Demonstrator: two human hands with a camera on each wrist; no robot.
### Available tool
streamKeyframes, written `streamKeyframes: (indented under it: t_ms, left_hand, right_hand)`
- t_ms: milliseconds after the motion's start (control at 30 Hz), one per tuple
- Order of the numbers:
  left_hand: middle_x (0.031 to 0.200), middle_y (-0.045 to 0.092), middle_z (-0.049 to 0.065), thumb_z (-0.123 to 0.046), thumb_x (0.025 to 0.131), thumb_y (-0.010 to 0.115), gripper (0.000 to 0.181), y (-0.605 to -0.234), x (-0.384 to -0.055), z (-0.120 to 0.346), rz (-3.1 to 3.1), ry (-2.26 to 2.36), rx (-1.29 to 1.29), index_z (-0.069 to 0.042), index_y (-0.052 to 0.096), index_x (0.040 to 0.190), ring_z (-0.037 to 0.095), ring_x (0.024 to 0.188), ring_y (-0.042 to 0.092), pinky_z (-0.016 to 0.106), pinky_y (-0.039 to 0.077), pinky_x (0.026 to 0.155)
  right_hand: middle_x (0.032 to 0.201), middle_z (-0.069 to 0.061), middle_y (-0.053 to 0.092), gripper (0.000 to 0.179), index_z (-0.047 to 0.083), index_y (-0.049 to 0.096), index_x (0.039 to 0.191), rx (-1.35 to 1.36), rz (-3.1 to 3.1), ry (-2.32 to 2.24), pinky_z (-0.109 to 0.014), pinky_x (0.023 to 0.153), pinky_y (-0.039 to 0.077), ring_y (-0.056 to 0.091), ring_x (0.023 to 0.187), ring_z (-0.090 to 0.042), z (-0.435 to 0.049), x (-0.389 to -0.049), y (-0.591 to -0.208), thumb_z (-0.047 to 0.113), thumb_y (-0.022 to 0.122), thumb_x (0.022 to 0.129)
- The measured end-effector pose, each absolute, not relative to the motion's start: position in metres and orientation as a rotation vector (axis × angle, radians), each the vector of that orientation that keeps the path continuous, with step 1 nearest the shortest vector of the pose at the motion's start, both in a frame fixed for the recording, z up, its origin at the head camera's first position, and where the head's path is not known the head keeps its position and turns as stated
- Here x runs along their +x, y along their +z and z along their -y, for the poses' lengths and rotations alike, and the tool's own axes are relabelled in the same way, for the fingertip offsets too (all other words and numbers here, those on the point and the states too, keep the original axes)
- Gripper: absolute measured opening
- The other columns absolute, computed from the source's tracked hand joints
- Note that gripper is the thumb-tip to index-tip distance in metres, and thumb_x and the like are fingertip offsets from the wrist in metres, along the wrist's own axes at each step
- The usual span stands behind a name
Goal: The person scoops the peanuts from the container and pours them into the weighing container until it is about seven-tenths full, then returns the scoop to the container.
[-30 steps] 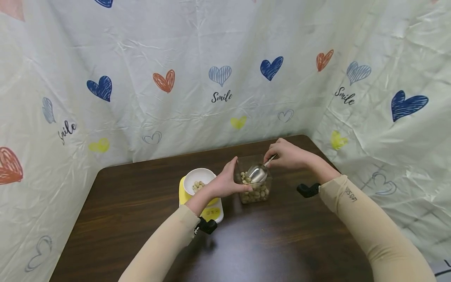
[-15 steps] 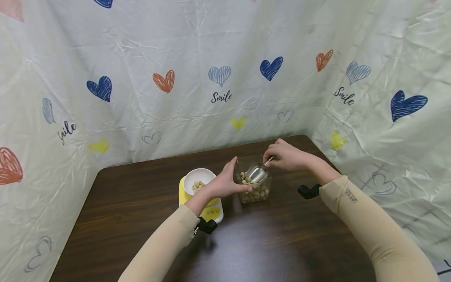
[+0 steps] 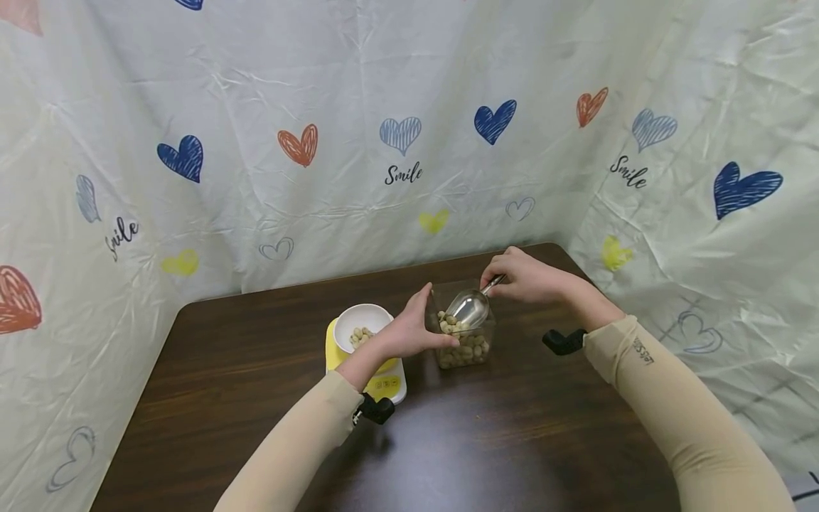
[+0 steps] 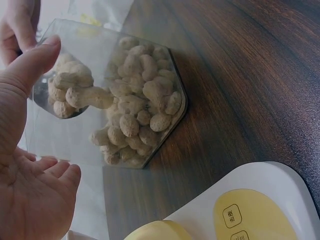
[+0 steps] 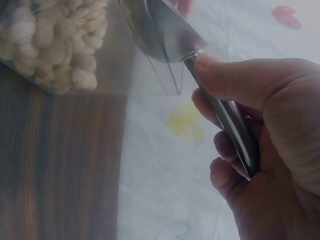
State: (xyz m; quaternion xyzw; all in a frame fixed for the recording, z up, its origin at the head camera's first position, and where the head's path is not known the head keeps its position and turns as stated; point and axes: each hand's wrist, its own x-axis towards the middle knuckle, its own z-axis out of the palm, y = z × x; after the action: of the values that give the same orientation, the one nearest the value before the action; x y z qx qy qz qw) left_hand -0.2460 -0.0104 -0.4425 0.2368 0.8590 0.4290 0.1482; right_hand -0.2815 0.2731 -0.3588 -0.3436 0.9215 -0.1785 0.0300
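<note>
A clear square container [image 3: 466, 353] with peanuts [image 4: 145, 95] in its lower part stands on the table. My left hand [image 3: 409, 333] holds it at the near left, thumb across the front and fingers along the left side. My right hand [image 3: 526, 277] grips the handle of a metal scoop [image 3: 469, 308], thumb on top and fingers curled beneath in the right wrist view. The scoop's bowl is inside the container's upper part, tilted down to the left. Several peanuts lie in the bowl in the left wrist view.
Left of the container is a yellow and white kitchen scale [image 3: 387, 387], partly hidden by my left arm. A white bowl [image 3: 345, 321] with several peanuts sits on it. Behind the dark wooden table [image 3: 243, 398] hangs a heart-printed curtain [image 3: 345, 192].
The right hand and scoop have risen slightly within the container. More peanuts show around the scoop's lip. The left hand and the container stay in place.
</note>
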Motion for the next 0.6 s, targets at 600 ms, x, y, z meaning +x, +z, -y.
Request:
streamKeyframes:
  t_ms: [600]
  left_hand:
    - [0.169, 0.013, 0.012, -0.046, 0.081, 0.087, 0.126, -0.4412, -0.2459, 0.0102, -2.476, 1.24, 0.69, -0.016, -0.001, 0.166, 0.026, 0.153, 0.018, 0.045, 0.026, 0.119]
  right_hand:
    - [0.109, 0.008, 0.069, 0.021, 0.026, 0.081, 0.107, -0.888, -2.733, -0.678, -0.043, 0.087, 0.045, 0.045, 0.103, -0.021, -0.2755, -0.2874, -0.3616, 0.016, 0.081, 0.089]
